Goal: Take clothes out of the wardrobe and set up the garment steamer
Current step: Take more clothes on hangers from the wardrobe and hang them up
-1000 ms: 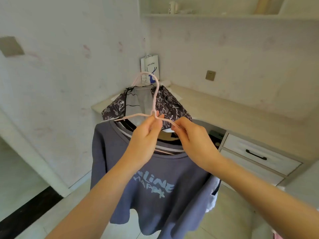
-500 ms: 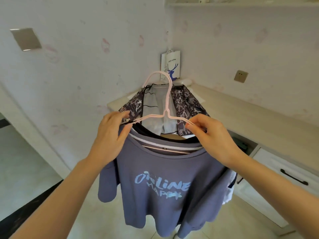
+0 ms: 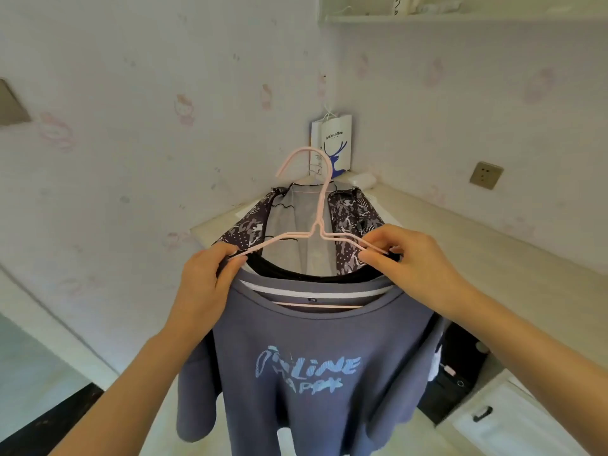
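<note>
I hold up a pink wire hanger [image 3: 316, 222] with a blue-grey T-shirt [image 3: 312, 366] printed in light blue letters hanging in front. My left hand [image 3: 210, 278] pinches the hanger's left shoulder and the shirt collar there. My right hand [image 3: 398, 258] pinches the right shoulder. A black garment collar and a second pink hanger bar sit inside the T-shirt's neck. Behind hangs a dark patterned garment [image 3: 348, 222] with a grey lining. No steamer is in view.
A pale desk [image 3: 460, 238] runs along the right wall, with a white drawer [image 3: 513, 419] below and a dark opening beside it. A white paper bag [image 3: 335, 143] stands in the corner. A wall socket [image 3: 486, 174] and a high shelf [image 3: 460, 14] are on the right wall.
My hands have spread apart from the hanger's neck to its two shoulders. The hanger with the T-shirt has come closer and higher in view, and the view has shifted right.
</note>
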`<action>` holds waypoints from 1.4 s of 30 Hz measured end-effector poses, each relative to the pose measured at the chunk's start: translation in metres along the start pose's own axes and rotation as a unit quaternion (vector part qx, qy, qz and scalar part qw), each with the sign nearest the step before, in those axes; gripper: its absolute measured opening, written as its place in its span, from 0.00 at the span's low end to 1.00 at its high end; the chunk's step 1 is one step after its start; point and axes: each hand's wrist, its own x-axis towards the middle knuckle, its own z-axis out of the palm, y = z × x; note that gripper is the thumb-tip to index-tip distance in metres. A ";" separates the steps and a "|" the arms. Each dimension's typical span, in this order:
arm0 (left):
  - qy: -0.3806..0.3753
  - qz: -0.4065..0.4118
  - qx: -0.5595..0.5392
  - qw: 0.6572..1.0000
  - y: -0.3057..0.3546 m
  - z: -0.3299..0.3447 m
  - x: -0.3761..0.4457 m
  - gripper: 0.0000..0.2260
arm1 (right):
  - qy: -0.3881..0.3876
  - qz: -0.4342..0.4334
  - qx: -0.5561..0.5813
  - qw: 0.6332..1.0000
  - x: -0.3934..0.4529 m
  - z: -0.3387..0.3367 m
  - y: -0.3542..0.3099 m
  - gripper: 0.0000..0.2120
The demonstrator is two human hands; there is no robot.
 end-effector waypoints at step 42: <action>-0.008 -0.052 0.039 0.998 -0.150 0.214 0.465 0.14 | 0.150 0.051 -0.153 0.975 0.452 -0.022 0.224 0.10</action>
